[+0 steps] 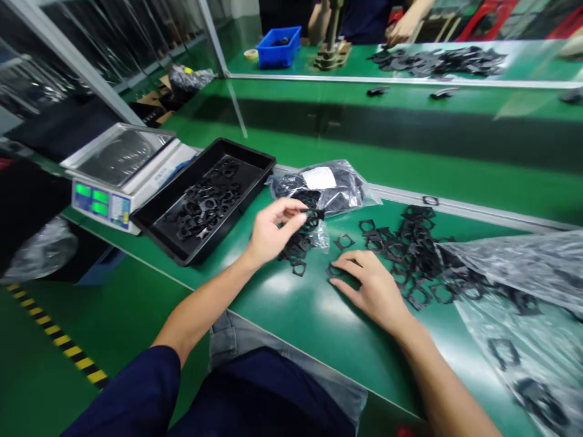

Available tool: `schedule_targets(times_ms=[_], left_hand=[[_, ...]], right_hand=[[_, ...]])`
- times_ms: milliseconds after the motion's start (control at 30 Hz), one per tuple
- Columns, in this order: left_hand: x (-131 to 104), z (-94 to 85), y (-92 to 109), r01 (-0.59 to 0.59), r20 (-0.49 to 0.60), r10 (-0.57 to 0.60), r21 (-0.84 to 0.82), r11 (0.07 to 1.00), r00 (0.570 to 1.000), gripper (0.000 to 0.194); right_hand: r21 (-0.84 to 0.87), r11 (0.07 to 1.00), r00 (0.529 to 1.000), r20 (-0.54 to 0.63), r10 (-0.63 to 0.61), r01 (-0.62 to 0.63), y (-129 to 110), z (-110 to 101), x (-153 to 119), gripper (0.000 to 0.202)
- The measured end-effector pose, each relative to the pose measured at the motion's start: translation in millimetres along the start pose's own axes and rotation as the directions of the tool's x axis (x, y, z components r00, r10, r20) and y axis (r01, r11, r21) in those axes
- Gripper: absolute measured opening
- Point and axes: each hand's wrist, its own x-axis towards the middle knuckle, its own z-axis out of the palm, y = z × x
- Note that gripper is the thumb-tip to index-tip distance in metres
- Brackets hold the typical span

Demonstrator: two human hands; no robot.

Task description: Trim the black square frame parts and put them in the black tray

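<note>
My left hand (pixel 274 232) pinches black ring-shaped parts (pixel 312 217) between thumb and fingers, above a small pile of similar pieces (pixel 298 247); how many it holds I cannot tell. Off to the right, my right hand (pixel 367 282) is low over the green table, thumb and fingers closing around one flat black ring (pixel 335 271). A single loose ring (pixel 344 241) lies just beyond those fingers. Past my right hand spreads a larger heap of the same black parts (pixel 416 243). Behind my left hand rests a clear bag (pixel 346 188) of black parts with a white label.
A black tray (pixel 255 159) with more rings stands at left, beside a digital scale (pixel 122 161). Plastic sheeting (pixel 523 261) covers the right side. Across a metal rail, another person's hand (pixel 405 27) is by black parts (pixel 437 60) and a blue bin (pixel 277 54).
</note>
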Motion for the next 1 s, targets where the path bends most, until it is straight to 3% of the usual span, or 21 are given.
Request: schedule_targets(times_ms=[67,167,267,333,400,500,600,667,733,800,833,900,1000], left_hand=[[11.1,-41.1,4.6,-0.045,-0.101,0.061,0.16,0.986,0.993,0.018],[18.6,-111.1,4.4,0.032,-0.264,0.11,0.481,0.876,0.958,0.016],[16.5,-168.5,-4.1,0.154,-0.261,0.037,0.674,0.723,0.965,0.014],[11.4,-190.1,-8.9,0.209,-0.217,-0.063,0.753,0.624,0.974,0.013],[4.2,-195.2,-9.9,0.184,-0.185,-0.054,0.823,0.537,0.981,0.015],[-10.6,-173.1,-5.1,0.031,-0.079,0.075,0.866,0.5,0.994,0.014],[-28.4,-125.6,2.3,-0.205,0.145,0.154,0.827,0.523,0.977,0.014],[-39.1,-88.6,6.3,-0.351,0.337,0.129,0.759,0.548,0.932,0.016],[-46.5,-54.3,9.2,-0.467,0.545,0.055,0.657,0.592,0.837,0.017],[-49.7,-28.0,10.8,-0.513,0.672,-0.04,0.602,0.612,0.74,0.016],[-50.1,-19.0,11.2,-0.514,0.698,-0.085,0.598,0.614,0.711,0.016],[-49.5,-9.5,11.4,-0.497,0.709,-0.144,0.609,0.618,0.69,0.014],[-48.1,-8.2,10.9,-0.471,0.704,-0.134,0.591,0.654,0.697,0.01]], right_hand=[[-0.083,0.995,0.994,0.093,-0.052,0.059,3.2,3.9,1.8,0.012],[-0.126,0.988,0.99,0.125,-0.071,0.087,4.2,8.5,3.0,0.019],[-0.148,0.984,0.992,0.081,-0.093,0.104,4.8,10.9,2.5,0.023],[-0.178,0.979,0.995,0.005,-0.1,0.099,6.8,12.2,1.6,0.024],[-0.235,0.969,0.994,-0.055,-0.092,0.077,9.8,13.8,0.7,0.031],[-0.268,0.961,0.995,-0.056,-0.084,0.066,12.7,14.8,-0.5,0.034],[-0.238,0.971,0.999,-0.01,-0.036,0.032,11.0,13.2,-1.8,0.028],[-0.207,0.978,1.0,0.018,0.006,-0.002,8.3,11.8,-2.4,0.022],[-0.184,0.983,0.998,0.046,0.034,-0.025,5.6,10.8,-2.6,0.017],[-0.18,0.983,0.996,0.066,0.052,-0.039,3.4,10.0,-2.6,0.013],[-0.183,0.982,0.996,0.071,0.054,-0.041,2.5,9.5,-2.6,0.012],[-0.198,0.98,0.996,0.079,0.049,-0.033,0.5,8.2,-2.3,0.011],[-0.217,0.976,0.995,0.095,0.007,0.014,-3.2,5.2,-2.1,0.013]])
